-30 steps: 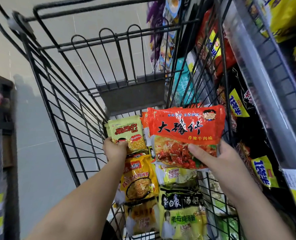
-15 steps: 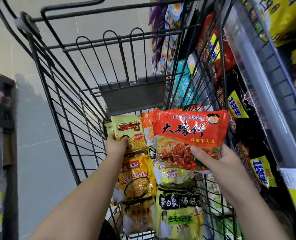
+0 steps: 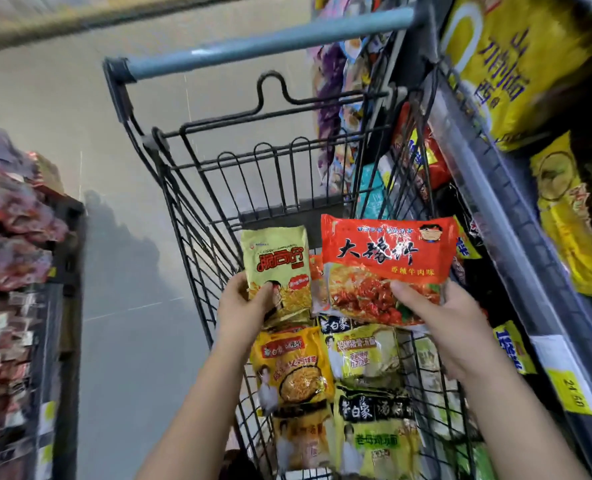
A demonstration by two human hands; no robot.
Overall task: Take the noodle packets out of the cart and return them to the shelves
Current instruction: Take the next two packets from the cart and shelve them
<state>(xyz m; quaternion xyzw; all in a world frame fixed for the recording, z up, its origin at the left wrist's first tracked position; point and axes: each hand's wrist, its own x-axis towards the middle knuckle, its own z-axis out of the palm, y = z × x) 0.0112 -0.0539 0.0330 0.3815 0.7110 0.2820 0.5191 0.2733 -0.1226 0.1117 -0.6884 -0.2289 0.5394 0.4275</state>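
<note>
Packets [image 3: 294, 372] piled in cart [image 3: 270, 46], stocked shelf [image 3: 484, 188] close beside right hand [image 3: 450, 327]

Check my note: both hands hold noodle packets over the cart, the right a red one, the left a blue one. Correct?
No. The head view shows the left hand gripping a pale yellow packet, not a blue one. The right hand does hold the red packet, both over the cart.

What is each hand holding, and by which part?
Left hand grips the yellow-green packet by its lower left corner; right hand holds the red packet by its bottom right corner.
</note>
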